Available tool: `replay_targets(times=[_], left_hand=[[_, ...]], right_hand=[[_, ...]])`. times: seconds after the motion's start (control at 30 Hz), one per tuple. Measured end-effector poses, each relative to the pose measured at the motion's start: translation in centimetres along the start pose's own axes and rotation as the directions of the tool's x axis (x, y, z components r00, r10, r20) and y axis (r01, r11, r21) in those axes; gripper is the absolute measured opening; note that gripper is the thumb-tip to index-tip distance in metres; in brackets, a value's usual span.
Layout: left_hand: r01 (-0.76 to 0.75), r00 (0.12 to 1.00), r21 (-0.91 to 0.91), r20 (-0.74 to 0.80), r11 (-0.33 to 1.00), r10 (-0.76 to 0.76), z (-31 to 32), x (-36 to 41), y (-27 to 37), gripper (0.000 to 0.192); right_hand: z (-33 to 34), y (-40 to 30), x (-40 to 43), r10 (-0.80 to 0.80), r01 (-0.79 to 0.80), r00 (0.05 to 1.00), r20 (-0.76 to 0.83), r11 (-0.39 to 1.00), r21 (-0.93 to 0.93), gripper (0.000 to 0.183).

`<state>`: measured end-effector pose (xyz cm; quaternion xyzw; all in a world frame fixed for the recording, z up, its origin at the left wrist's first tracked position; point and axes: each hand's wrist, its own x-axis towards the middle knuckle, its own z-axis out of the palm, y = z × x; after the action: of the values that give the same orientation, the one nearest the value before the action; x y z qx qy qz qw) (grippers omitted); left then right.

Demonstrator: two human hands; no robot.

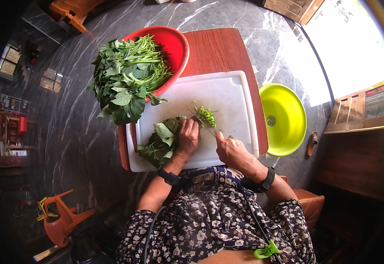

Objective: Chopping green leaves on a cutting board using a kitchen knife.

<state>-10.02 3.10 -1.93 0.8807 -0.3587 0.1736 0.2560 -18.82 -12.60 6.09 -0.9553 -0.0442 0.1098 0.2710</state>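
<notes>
My left hand [189, 137] presses a bunch of leafy greens [161, 138] onto a white plastic cutting board [235, 102], with the leaves spreading to its left. My right hand [232, 148] grips a knife, seen nearly edge-on, its thin blade [208, 129] slanting up and left to the fingers of my left hand. Just beyond the blade lies a small heap of chopped green stems [206, 116]. A few loose bits are scattered around it. The knife's handle is hidden inside my right fist.
A red plastic basin [178, 52] heaped with leafy greens [129, 72] overlaps the board's far left corner. Under the board is a reddish wooden table [215, 43]. A yellow-green basin [289, 118] sits right of the table, a slipper [312, 144] beyond it. An orange plastic stool [61, 216] lies lower left.
</notes>
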Motion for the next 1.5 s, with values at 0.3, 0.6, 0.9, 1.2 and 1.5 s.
replay_targets(times=[0.3,0.6,0.9,1.2,1.5], left_hand=[[0.006,0.999,-0.018,0.035,1.0,-0.005,-0.5,0.1,0.5,0.012],[0.073,0.995,-0.056,-0.061,0.996,-0.076,-0.2,-0.4,0.1,0.015],[-0.01,0.999,0.025,-0.04,1.0,0.011,-0.4,0.0,0.3,0.019],[-0.005,1.0,-0.017,-0.029,1.0,0.004,-0.3,-0.2,-0.1,0.017],[0.015,1.0,-0.07,-0.005,0.997,-0.016,-0.8,0.0,0.0,0.012]], right_hand=[[1.5,0.1,4.9,-0.06,0.06,0.996,-0.07,0.998,-0.01,0.015],[-0.1,0.7,1.7,0.057,-0.053,0.996,-0.075,0.997,0.054,0.013],[-0.5,-0.3,-1.2,-0.007,0.009,0.997,-0.073,1.0,0.027,0.015],[0.2,-0.4,0.4,-0.018,0.019,1.0,-0.022,0.999,0.044,0.013],[1.5,-0.6,5.0,-0.05,0.052,0.997,-0.058,0.998,0.023,0.016]])
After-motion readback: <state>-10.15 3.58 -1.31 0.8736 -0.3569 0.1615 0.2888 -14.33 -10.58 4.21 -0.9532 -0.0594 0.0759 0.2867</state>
